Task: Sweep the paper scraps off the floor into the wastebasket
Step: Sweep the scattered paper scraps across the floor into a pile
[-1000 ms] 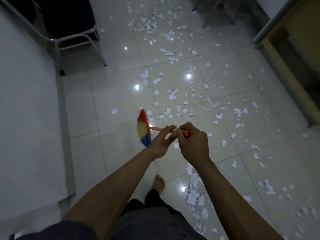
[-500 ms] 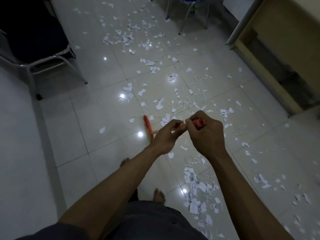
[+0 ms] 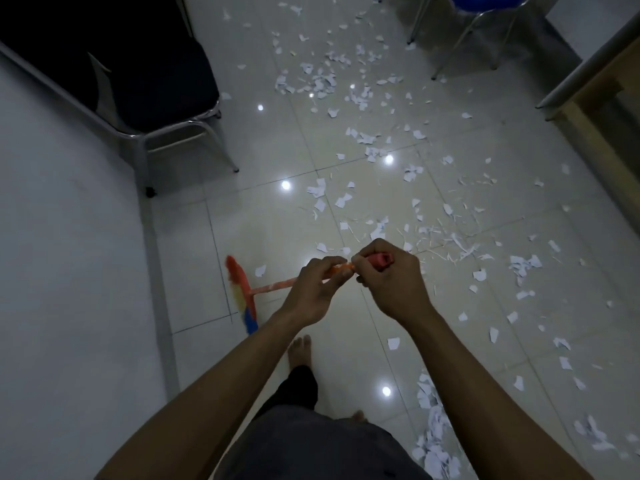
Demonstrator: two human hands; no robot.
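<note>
I hold a broom with an orange handle (image 3: 273,286) and a red, yellow and blue bristle head (image 3: 242,299) that sits low by the floor near the left wall. My right hand (image 3: 391,278) grips the red top end of the handle. My left hand (image 3: 315,289) holds the handle just below it, fingers curled round the shaft. White paper scraps (image 3: 377,230) lie scattered over the glossy tiled floor ahead and to the right, and a denser heap (image 3: 433,441) lies at the lower right by my feet. No wastebasket is in view.
A black chair with metal legs (image 3: 173,133) stands at the upper left against the white wall (image 3: 69,271). A blue chair's legs (image 3: 464,32) are at the top right. A wooden desk (image 3: 602,109) runs along the right edge. My bare feet (image 3: 301,348) stand on the tiles.
The broom head has swung left, toward the wall, and sits lower in view. My view has turned left and moved forward. Both hands keep their hold on the handle.
</note>
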